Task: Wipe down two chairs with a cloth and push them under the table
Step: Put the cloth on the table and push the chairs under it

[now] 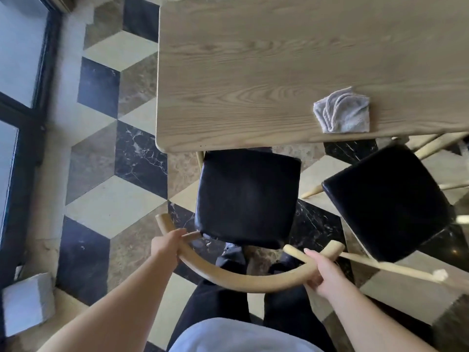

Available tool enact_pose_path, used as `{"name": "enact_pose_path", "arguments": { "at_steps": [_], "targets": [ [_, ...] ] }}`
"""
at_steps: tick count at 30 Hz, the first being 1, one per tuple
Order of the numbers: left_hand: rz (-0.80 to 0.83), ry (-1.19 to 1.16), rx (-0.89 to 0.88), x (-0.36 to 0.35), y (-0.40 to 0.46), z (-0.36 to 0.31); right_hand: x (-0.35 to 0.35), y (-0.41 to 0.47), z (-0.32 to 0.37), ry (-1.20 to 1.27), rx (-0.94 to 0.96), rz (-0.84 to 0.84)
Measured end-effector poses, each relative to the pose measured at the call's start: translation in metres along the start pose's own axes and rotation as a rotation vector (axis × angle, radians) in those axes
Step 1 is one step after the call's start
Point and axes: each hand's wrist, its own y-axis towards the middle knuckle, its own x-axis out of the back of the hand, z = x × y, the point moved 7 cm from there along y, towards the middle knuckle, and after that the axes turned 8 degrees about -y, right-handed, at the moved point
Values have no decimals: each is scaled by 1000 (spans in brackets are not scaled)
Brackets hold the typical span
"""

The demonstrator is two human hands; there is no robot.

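A chair with a black seat and a curved light-wood backrest stands right in front of me, its seat's far edge at the front edge of the wooden table. My left hand grips the left end of the backrest. My right hand grips its right end. A second chair with a black seat stands turned at an angle to the right, clear of the table edge. A crumpled grey cloth lies on the table near its front edge, with neither hand on it.
The floor is a cube-pattern of black, beige and brown tiles. A dark-framed glass wall runs along the left. A pale box sits on the floor at the lower left. My legs stand behind the chair.
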Motion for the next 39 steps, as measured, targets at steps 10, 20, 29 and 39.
{"name": "enact_pose_path", "arguments": {
  "at_steps": [10, 20, 29, 39],
  "targets": [
    [-3, -77, 82, -17, 21, 6, -5, 9, 6, 43, -38, -76],
    [24, -146, -9, -20, 14, 5, 5, 4, 13, 7, -8, -95],
    [47, -202, 22, -47, -5, -7, 16, -2, 70, -10, 62, -98],
    [51, -362, 69, -98, -20, -18, 22, 13, 165, -69, 198, -95]
  ]
}}
